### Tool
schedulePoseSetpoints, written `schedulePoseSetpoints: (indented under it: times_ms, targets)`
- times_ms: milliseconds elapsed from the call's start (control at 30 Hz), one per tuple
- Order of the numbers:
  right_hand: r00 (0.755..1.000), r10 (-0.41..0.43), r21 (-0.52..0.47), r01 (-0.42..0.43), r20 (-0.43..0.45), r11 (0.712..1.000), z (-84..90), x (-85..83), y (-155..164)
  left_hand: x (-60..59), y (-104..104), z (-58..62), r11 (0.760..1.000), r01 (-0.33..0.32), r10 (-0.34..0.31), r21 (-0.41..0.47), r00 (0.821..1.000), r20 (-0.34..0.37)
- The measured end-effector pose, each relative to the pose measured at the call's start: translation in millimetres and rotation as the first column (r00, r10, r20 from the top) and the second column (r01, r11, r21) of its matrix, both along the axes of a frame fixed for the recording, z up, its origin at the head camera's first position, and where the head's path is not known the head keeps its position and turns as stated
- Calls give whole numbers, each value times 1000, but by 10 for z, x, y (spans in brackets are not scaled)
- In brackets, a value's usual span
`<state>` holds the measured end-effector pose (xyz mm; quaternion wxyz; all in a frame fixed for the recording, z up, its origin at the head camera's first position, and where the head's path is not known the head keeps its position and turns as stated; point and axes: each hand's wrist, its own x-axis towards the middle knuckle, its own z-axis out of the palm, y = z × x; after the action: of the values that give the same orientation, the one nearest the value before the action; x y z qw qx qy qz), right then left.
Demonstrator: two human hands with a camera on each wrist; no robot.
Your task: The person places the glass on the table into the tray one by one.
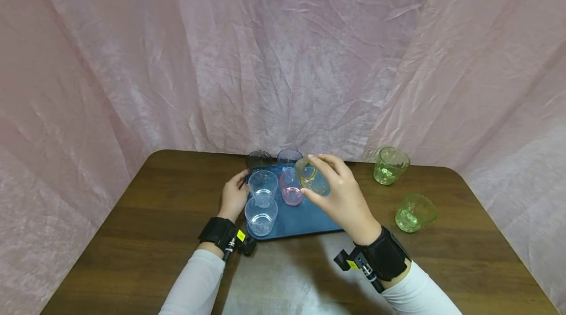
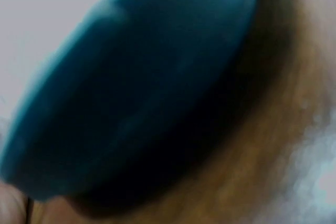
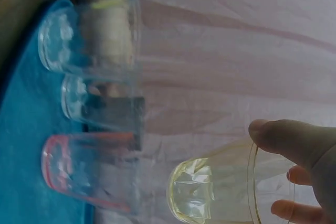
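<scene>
Fingers of the right hand (image 1: 342, 197) curl round the rim of a yellow glass (image 1: 312, 176), a pinching grip that holds it tilted in the air above the blue tray (image 1: 305, 219), just beside the pink glass (image 1: 292, 187). In the right wrist view the thumb (image 3: 286, 137) lies on the rim of the yellow glass (image 3: 220, 187) while other fingertips show behind it. The left hand (image 1: 233, 197) rests at the tray's left edge, its fingers bent against the rim; whether that grip truly clamps the tray I cannot tell, since the left wrist view gives only a blurred blue tray (image 2: 131, 87) close up. On the tray stand two clear glasses (image 1: 262, 202) near the left hand, the pink glass in the middle, and two darker glasses (image 1: 274, 157) at the far edge. Two green glasses (image 1: 402, 189) stand on the brown counter (image 1: 155, 216), well apart from the tray to the right. Pink cloth (image 1: 283, 49) hangs behind.
</scene>
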<state>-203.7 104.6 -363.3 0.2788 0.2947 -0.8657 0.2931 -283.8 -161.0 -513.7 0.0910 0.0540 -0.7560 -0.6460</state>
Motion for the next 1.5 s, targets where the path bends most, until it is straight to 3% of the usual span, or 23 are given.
schedulePoseSetpoints:
  times_ms: [600, 1133, 1500]
  targets:
    - [985, 34, 125, -55, 171, 991, -224, 206, -168, -10, -9, -10, 1000, -5, 5, 3, 1000, 7]
    - [975, 24, 158, -60, 219, 986, -301, 277, -175, 6, 1, 21, 1000, -1, 2, 16, 1000, -5]
    - [953, 2, 197, -64, 302, 978, -402, 257, -191, -18, -4, -7, 1000, -2, 2, 5, 1000, -3]
